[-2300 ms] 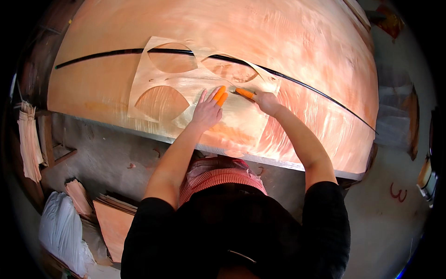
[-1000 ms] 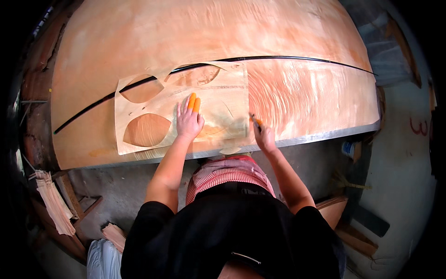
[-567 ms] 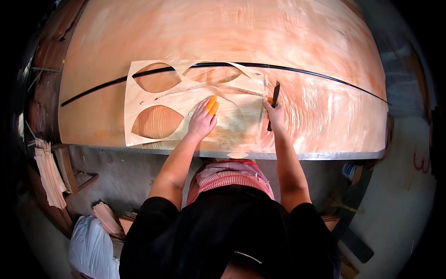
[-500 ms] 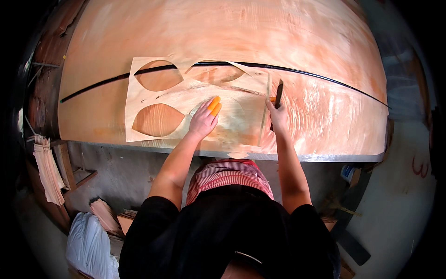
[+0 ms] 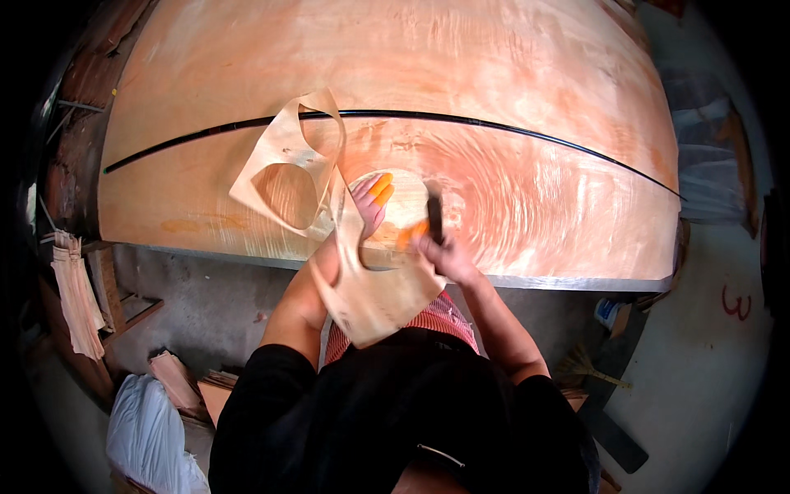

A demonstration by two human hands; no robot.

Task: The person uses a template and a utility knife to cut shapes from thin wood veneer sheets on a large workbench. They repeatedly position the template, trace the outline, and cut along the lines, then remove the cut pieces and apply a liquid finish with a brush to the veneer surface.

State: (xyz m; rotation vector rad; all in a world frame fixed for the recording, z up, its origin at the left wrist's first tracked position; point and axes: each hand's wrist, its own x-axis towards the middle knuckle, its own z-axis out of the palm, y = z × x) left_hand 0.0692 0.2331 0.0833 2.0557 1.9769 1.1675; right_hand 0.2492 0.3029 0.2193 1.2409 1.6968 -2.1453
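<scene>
My left hand (image 5: 372, 202), orange covers on two fingers, lies flat with fingers stretched on a pale oval piece of veneer (image 5: 403, 198) on the wooden board. My right hand (image 5: 444, 251), smeared by motion, is closed round a dark, narrow, knife-like tool (image 5: 435, 218) that stands up from the fist. A thin veneer sheet (image 5: 383, 296) with leaf-shaped openings is raised and twisted; it drapes over my left forearm, its near end in front of my waist. One corner reaches my right hand; whether the fingers pinch it I cannot tell.
Beneath everything spreads a large wooden board (image 5: 559, 206) with a pale straight front edge. A long thin black rod (image 5: 494, 123) crosses it, passing behind the sheet. Wood strips (image 5: 76, 292) hang at the left; a white bag (image 5: 148, 436) stands on the floor below.
The veneer sheet lay flat on the board; now it is lifted, bent and pulled toward me. My right hand has moved left and nearer with the tool. My left hand stays in place.
</scene>
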